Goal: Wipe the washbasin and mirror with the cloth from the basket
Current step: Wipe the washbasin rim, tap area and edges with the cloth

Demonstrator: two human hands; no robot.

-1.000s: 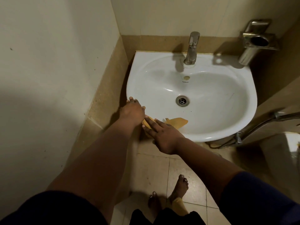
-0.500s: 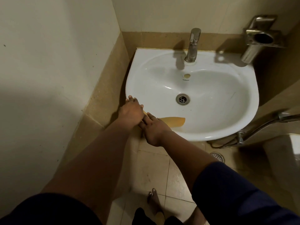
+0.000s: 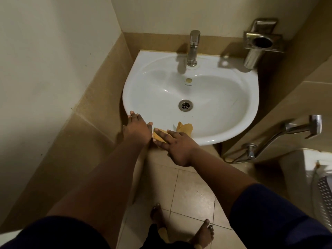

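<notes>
Glossy white ceramic washbasin (image 3: 224, 126); shiny metal tap (image 3: 193, 48).

Up past the grip, at the back, a chrome tap (image 3: 193, 48) stands upright, with a round drain (image 3: 185, 105) between it and the grip. Farther up and to the right, a steel holder (image 3: 259, 43) is fixed to the wall. Right of the grip, well apart, a spray hose (image 3: 280, 135) hangs along the tiles. Below the grip, bare feet (image 3: 203, 234) stand on beige floor tiles (image 3: 190, 191).
</notes>
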